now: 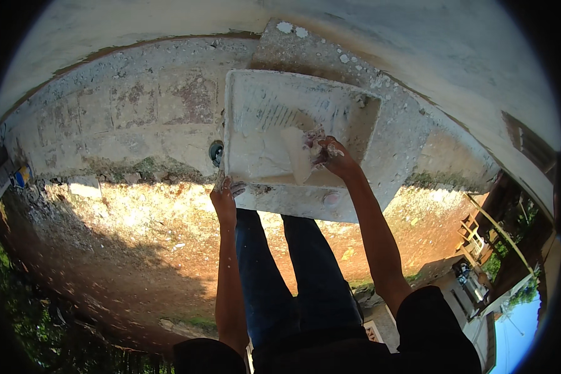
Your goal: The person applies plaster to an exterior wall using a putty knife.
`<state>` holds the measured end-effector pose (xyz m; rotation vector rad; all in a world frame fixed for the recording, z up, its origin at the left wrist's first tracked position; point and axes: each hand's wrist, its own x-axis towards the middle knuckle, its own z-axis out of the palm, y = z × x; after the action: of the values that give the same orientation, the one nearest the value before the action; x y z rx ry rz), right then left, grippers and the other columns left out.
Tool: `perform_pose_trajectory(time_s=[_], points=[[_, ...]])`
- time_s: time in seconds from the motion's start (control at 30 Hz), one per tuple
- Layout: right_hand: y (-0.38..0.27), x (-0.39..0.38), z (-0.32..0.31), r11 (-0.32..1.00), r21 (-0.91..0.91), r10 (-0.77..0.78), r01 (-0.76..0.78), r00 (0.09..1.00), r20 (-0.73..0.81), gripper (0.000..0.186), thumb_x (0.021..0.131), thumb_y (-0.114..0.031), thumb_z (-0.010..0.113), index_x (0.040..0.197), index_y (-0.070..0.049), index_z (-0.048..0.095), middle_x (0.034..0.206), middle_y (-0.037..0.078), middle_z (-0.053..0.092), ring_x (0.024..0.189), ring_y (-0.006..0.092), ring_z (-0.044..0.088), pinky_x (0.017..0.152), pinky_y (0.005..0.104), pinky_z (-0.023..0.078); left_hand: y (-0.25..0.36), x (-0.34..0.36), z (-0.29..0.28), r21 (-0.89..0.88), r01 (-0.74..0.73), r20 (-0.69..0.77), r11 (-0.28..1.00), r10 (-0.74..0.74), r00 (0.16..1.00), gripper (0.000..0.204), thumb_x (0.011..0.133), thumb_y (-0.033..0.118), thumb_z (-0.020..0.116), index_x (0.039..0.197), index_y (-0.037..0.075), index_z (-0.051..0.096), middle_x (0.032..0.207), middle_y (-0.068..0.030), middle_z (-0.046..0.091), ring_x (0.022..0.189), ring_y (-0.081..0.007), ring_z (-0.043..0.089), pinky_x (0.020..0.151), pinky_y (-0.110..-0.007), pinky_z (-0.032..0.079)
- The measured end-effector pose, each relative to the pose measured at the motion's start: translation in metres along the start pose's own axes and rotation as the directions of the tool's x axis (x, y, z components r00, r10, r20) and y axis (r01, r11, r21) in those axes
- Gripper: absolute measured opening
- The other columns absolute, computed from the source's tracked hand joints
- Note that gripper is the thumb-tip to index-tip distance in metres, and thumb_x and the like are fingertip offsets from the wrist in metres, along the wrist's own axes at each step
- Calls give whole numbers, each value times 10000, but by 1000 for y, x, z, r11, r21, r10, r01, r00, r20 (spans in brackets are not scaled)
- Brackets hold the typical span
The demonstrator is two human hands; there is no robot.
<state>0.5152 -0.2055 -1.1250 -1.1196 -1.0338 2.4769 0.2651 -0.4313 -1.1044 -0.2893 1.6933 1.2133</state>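
Observation:
A shallow, pale rectangular basin (368, 134) with a ridged surface lies in front of me, coated with whitish residue. My right hand (335, 156) is inside it, closed around a bunched pinkish-white cloth (313, 138) smeared with white; I cannot make out its exact kind. Beside that bundle, a pale, whitish patch (298, 156) spreads over the basin floor, perhaps cloth or lather. At the basin's near left corner rests my left hand (223, 194), its fingers apart on the edge.
A dark round cup-like object (216, 153) stands left of the basin. On the near ledge sits a small round pinkish item (331, 199). A stained concrete slab (131, 106) runs along the wall. Sunlit dirt ground (149, 218) lies below, with a yellow wooden frame (472, 240) at right.

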Motion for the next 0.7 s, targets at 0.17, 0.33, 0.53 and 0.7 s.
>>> perform_pose_trajectory(time_s=[0.17, 0.33, 0.53, 0.7], points=[[1, -12, 25, 897, 440, 81, 50, 958, -274, 393, 914, -302, 550, 1172, -10, 502, 1189, 113, 536, 984, 248, 596, 813, 376, 538, -22, -14, 15, -452, 40, 17, 891, -36, 999, 374, 917, 145, 489, 1238, -31, 413, 1051, -170, 538, 958, -314, 600, 798, -480, 538], [-11, -17, 36, 946, 299, -34, 125, 956, -292, 386, 908, -332, 550, 1140, -24, 548, 1115, 76, 592, 978, 204, 604, 786, 372, 544, -73, -32, 54, -430, 93, 288, 898, 38, 957, 315, 882, 99, 523, 1176, 17, 443, 1171, -149, 478, 1129, -337, 492, 901, -571, 465], [-8, -26, 24, 960, 236, -45, 148, 918, -394, 452, 852, -433, 613, 1099, -66, 524, 1139, 86, 571, 958, 207, 597, 812, 398, 530, -77, -36, 122, -465, 364, 279, 807, -257, 925, 159, 854, 111, 574, 981, 20, 543, 969, -115, 568, 829, -249, 592, 833, -483, 507], [-46, -32, 48, 954, 248, -73, 169, 933, -353, 480, 863, -432, 599, 1103, -27, 502, 1171, 82, 554, 970, 218, 594, 829, 402, 519, -85, -26, 111, -395, 328, 193, 858, -272, 943, 110, 813, 62, 569, 910, 17, 592, 921, -109, 571, 869, -236, 584, 834, -430, 506]])
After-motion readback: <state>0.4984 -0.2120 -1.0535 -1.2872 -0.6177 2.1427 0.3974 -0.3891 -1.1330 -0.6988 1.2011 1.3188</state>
